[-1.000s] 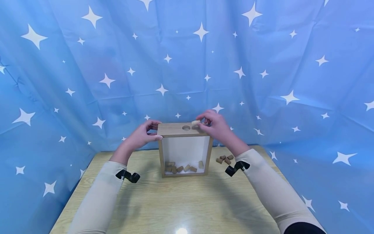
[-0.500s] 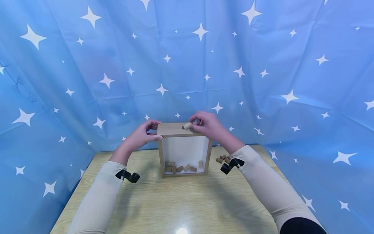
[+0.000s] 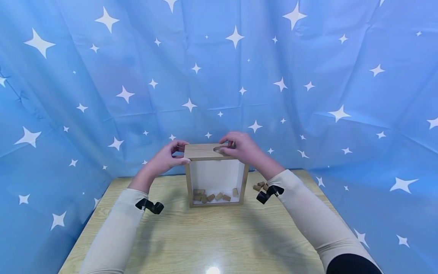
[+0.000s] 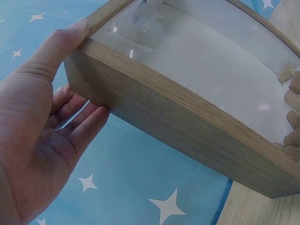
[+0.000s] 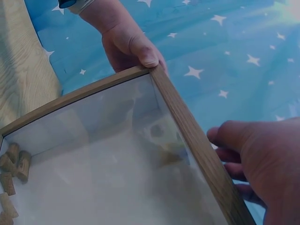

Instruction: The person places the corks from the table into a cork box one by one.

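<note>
A shallow wooden box (image 3: 200, 151) with a clear front and white inside stands upright on the table. Its upper left corner is gripped by my left hand (image 3: 164, 158), thumb in front and fingers behind. My right hand (image 3: 242, 147) is at the round hole (image 3: 216, 149) in the top, fingers curled, thumb and forefinger at its right rim. Whether a cork is still between those fingertips is hidden. A pale, cork-like end (image 4: 154, 2) shows inside the box near its top in the left wrist view. Several corks (image 3: 219, 196) lie on the box floor.
Several more corks (image 3: 257, 187) lie on the table (image 3: 205, 236) right of the box, partly behind the right wrist's black camera mount (image 3: 268, 194). Another mount (image 3: 150, 206) sits on the left wrist. A blue star-patterned curtain (image 3: 219, 76) hangs behind and beside the table.
My right hand has moved left along the box top to the hole. The cork it pinched, tilted at the hole half a second ago, no longer shows above the top. The left hand keeps its place.
</note>
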Tool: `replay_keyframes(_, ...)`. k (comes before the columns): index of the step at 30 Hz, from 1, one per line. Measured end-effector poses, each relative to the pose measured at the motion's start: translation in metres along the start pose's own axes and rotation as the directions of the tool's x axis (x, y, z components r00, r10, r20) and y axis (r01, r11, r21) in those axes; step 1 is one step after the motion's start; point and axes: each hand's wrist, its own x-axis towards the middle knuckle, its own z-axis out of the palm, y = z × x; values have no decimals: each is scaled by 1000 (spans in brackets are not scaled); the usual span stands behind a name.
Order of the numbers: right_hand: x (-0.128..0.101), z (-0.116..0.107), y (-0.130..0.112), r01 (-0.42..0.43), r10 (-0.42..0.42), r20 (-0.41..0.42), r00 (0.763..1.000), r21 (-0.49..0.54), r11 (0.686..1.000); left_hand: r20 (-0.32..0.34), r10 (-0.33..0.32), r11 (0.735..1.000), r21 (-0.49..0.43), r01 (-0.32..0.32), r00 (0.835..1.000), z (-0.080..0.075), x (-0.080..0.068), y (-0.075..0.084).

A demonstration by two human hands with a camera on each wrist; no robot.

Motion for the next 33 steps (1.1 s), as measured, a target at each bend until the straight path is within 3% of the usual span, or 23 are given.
replay_keyframes(8, -13, -7, 10, 29, -26, -115, 993, 31, 999, -1, 1, 1000, -2, -1, 1000, 0, 0, 0)
replay_keyframes(24, -69, -34, 53, -32, 34, -295, 955, 12, 999, 7, 11, 1000, -14, -11, 1000, -2, -1, 2)
replay_keyframes(33, -113, -32, 89, -252, 243, -261, 934, -1, 968, 6, 16, 1000, -14, -15, 1000, 0, -1, 1)
